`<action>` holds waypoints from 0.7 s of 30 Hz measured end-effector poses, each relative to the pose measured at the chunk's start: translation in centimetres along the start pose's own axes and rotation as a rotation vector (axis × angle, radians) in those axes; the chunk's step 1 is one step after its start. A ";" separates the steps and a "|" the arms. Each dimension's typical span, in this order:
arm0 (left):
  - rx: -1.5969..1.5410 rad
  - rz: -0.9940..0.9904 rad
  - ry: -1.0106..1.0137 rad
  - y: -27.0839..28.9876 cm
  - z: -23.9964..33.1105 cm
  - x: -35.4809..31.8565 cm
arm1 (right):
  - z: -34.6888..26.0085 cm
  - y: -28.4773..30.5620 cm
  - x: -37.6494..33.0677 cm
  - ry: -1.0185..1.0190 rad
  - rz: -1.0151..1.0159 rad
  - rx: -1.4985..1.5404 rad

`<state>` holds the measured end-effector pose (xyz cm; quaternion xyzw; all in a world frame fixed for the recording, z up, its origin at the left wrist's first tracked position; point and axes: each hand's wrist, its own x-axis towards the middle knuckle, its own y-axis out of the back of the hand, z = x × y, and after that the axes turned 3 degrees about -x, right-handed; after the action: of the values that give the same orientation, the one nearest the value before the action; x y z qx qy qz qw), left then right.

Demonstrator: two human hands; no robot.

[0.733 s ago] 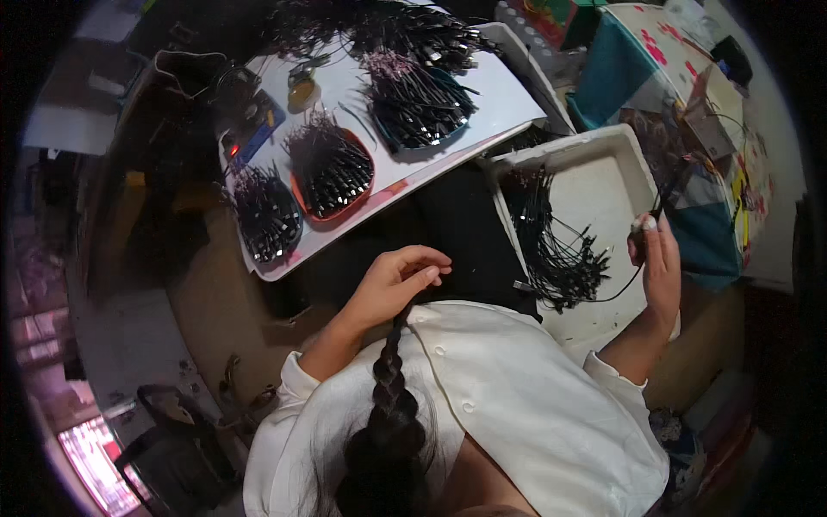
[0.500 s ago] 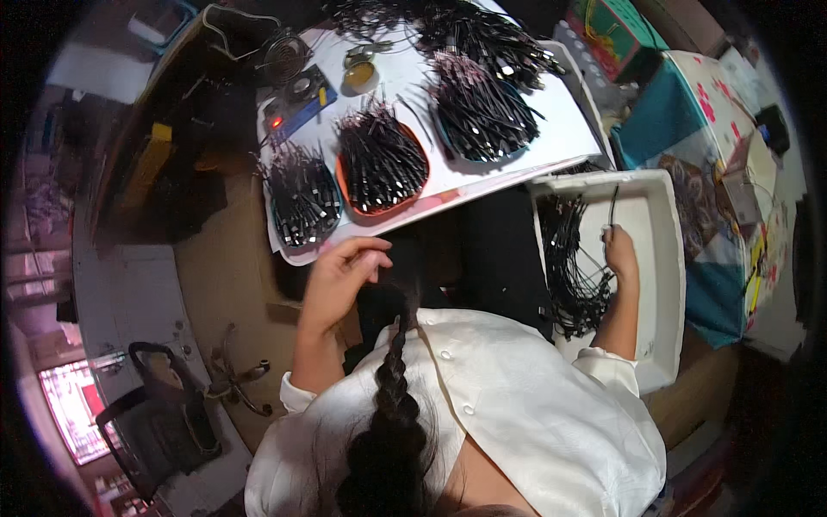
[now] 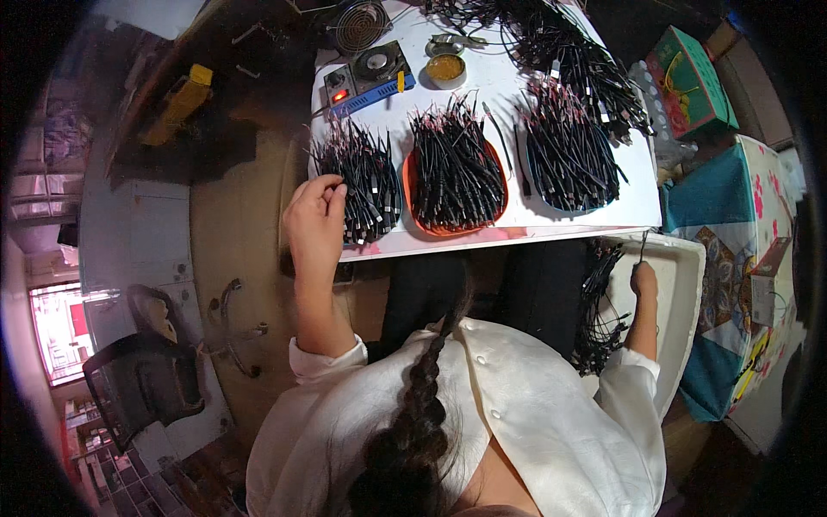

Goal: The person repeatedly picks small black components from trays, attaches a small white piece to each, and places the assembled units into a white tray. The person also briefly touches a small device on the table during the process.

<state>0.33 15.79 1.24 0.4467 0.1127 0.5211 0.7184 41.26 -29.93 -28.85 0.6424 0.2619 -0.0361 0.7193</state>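
My left hand (image 3: 315, 221) is at the left edge of the leftmost bundle of black cables (image 3: 372, 185), its fingers curled and thumb drawn in. Whatever its fingertips may pinch there is hidden. At the right, over a white tub (image 3: 685, 297), my right hand (image 3: 643, 279) is closed around a short black cable (image 3: 644, 247) that sticks up past its fingers. More black cables (image 3: 594, 332) lie in a tangle along the tub's left side. On the white table (image 3: 465, 252), another cable bundle (image 3: 457, 172) fills an orange basket (image 3: 412, 203).
A third cable bundle (image 3: 570, 155) stands in a dark blue basket, with a loose cable heap (image 3: 564, 43) behind. Farther back are a blue-based device with a red light (image 3: 370, 79), a round tin of amber stuff (image 3: 445, 69) and a fan (image 3: 358, 26). A black chair (image 3: 146, 370) stands left.
The view has shifted, so the table sits lower and farther right. My left hand has moved forward to the leftmost cable bundle. My right hand still holds its cable, now closer to the table edge.
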 end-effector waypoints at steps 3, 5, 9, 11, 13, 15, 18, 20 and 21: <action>0.048 -0.012 0.015 0.0 -0.1 1.0 | -1.9 -3.8 2.6 0.326 -0.248 -0.012; 0.066 0.052 0.006 0.1 -0.7 2.1 | -3.5 -5.7 2.3 0.477 -0.117 0.016; 0.099 0.046 0.100 0.1 -2.0 2.6 | -6.1 -3.0 -1.4 -0.019 -0.205 0.054; 0.036 0.065 0.077 -0.1 -2.5 2.4 | -7.5 1.5 -4.7 -0.063 0.007 0.073; -0.001 0.070 0.147 0.0 -2.8 2.1 | -9.1 7.3 -8.2 0.009 0.004 -0.002; 0.009 0.066 0.119 0.0 -3.0 1.9 | -11.1 13.1 -12.1 0.109 0.033 0.189; -0.006 0.062 0.034 0.5 -2.9 1.4 | -15.8 19.9 -18.1 0.383 0.119 0.598; -0.049 -0.015 0.016 0.9 -2.7 1.4 | -20.2 22.3 -21.2 0.595 0.126 0.763; -0.057 -0.072 -0.022 1.1 -2.7 1.4 | -22.2 23.2 -22.4 0.678 0.089 0.808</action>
<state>-1.45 18.43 0.97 0.4274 0.1060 0.4931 0.7503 23.71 -11.40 0.82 0.8545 0.4176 0.1059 0.2901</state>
